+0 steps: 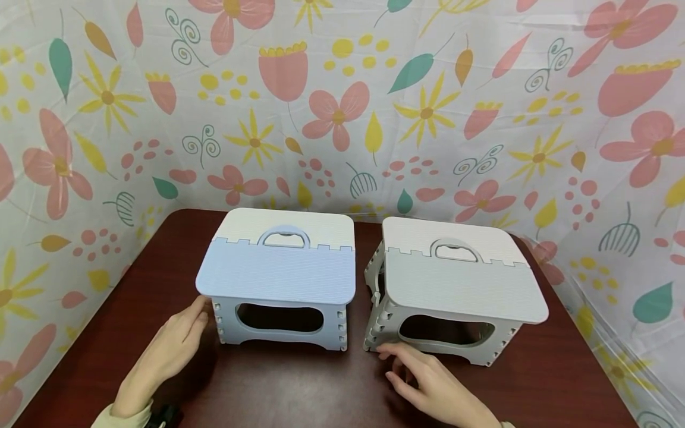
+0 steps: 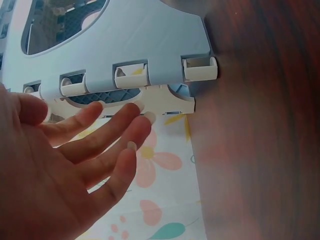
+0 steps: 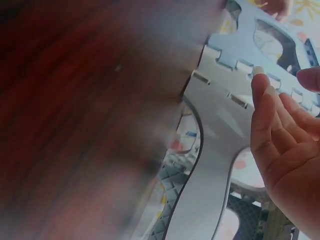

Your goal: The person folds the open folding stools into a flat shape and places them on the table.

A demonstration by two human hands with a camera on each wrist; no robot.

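A blue and white folding step stool stands unfolded on the left, its arched handle in the middle of the top. To its right stands a grey and white folding step stool, set at a slight angle. My left hand is beside the blue stool's front left corner, fingers loosely bent and holding nothing. Near the lower front left corner of the grey stool is my right hand, with relaxed fingers and nothing gripped; whether a fingertip touches the leg I cannot tell. In the left wrist view, hinge knuckles line the blue leg panel.
Both stools stand on a dark red-brown wooden table, a narrow gap between them. A curtain printed with flowers and leaves hangs behind and along the sides. A dark band circles the left wrist.
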